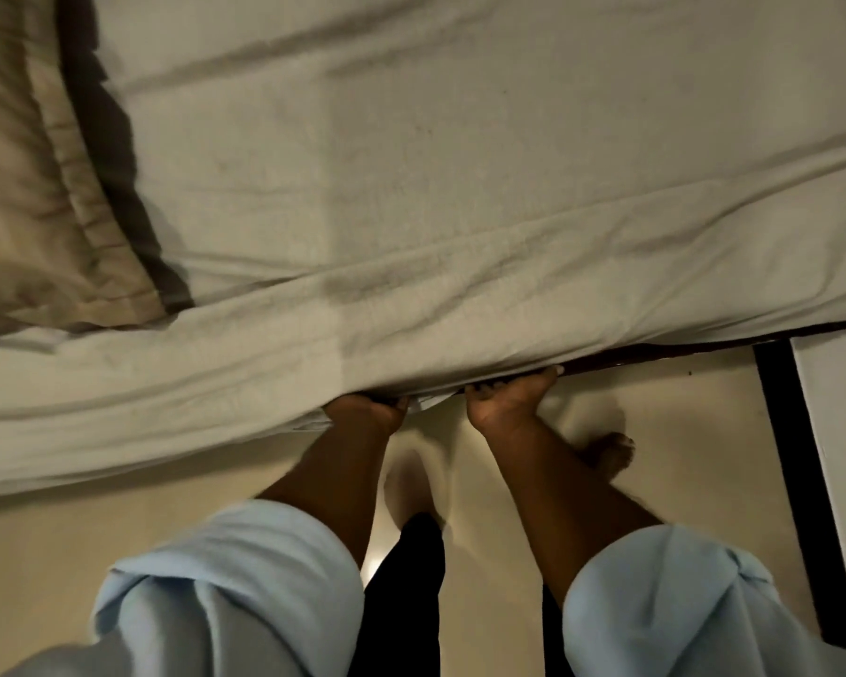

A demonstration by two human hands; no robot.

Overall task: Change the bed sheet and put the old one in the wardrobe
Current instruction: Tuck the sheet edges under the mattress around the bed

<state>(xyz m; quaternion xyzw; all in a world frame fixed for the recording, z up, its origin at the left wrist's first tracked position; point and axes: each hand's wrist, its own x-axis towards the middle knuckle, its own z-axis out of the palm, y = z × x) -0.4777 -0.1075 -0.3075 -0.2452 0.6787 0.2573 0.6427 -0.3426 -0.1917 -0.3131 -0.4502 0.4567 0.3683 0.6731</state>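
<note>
A wrinkled white bed sheet [460, 188] covers the mattress and hangs over its near edge. My left hand [367, 412] grips the sheet's lower edge from below, its fingers curled into the fabric. My right hand [509, 398] is pushed under the mattress edge just to the right, fingers hidden beneath the sheet and thumb stretched along the edge. A dark strip of the bed frame [704, 346] shows under the mattress to the right of my hands.
A beige pillow [35, 197] lies at the left on the bed. The pale tiled floor [680, 432] runs below the bed edge, with my bare foot [611, 454] on it. A dark vertical strip [792, 481] and a white panel [841, 432] stand at the right.
</note>
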